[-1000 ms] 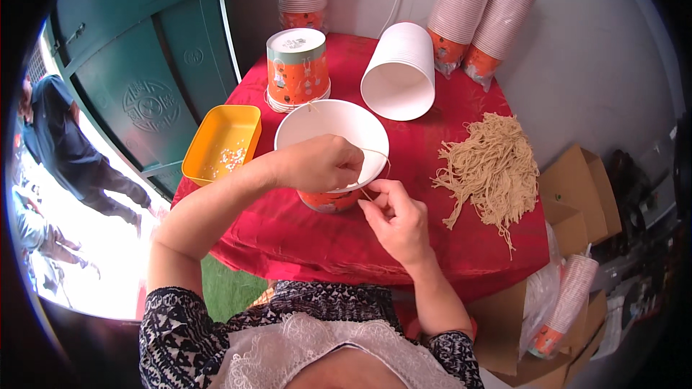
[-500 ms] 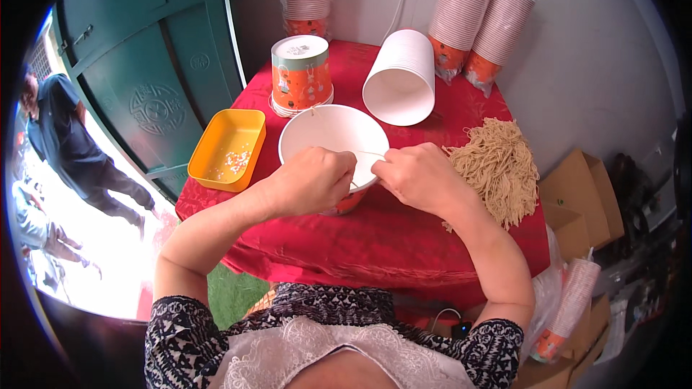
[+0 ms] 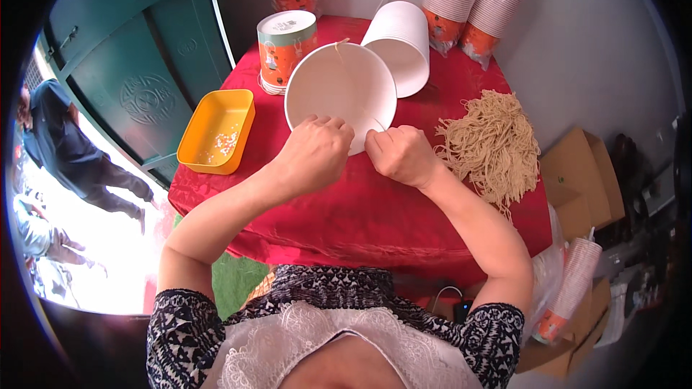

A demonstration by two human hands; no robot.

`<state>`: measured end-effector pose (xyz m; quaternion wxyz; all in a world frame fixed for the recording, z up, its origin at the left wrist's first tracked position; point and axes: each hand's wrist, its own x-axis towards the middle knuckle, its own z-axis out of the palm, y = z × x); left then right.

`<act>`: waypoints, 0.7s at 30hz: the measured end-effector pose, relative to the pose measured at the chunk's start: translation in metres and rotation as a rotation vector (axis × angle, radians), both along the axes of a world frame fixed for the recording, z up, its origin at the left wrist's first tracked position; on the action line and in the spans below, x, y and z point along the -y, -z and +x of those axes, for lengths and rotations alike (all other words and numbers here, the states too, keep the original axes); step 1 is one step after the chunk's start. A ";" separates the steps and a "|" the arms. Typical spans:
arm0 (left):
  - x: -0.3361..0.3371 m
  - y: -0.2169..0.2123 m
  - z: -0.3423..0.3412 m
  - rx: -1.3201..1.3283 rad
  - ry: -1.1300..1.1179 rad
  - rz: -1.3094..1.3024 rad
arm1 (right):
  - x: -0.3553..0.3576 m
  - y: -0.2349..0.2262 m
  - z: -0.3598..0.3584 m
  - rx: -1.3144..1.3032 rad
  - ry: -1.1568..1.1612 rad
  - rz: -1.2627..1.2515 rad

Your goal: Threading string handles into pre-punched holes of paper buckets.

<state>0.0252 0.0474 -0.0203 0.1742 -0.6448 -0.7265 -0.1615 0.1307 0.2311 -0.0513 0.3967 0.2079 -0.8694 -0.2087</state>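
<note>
A white-lined paper bucket (image 3: 328,90) is tipped with its round mouth toward me at the middle of the table. A thin tan string (image 3: 342,46) is fastened at its far rim and hangs into the mouth. At the near rim, my left hand (image 3: 317,150) is closed, its fingertips hidden behind the knuckles. Just right of it, my right hand (image 3: 402,153) pinches a short end of string at the same rim. A large heap of loose tan strings (image 3: 496,148) lies to the right of my right hand.
A yellow tray (image 3: 209,130) with small pale bits stands at left. Behind are an upside-down orange bucket (image 3: 288,50), a white bucket stack (image 3: 400,39) on its side and wrapped stacks (image 3: 450,0). Cardboard boxes (image 3: 580,187) sit at right; people (image 3: 61,130) are outside the green door (image 3: 140,65).
The bucket has tipped further, so its mouth faces me more fully. Both hands stay closed at its near rim, and the whole view has shifted slightly.
</note>
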 end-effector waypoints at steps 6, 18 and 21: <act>-0.005 0.035 0.010 0.025 -0.015 -0.013 | 0.009 0.037 0.004 0.044 0.023 -0.127; -0.016 0.074 -0.006 0.423 0.045 -0.016 | 0.012 0.054 0.014 0.307 0.169 -0.259; -0.019 0.073 -0.005 0.562 0.057 0.004 | 0.011 0.056 0.014 0.279 0.168 -0.268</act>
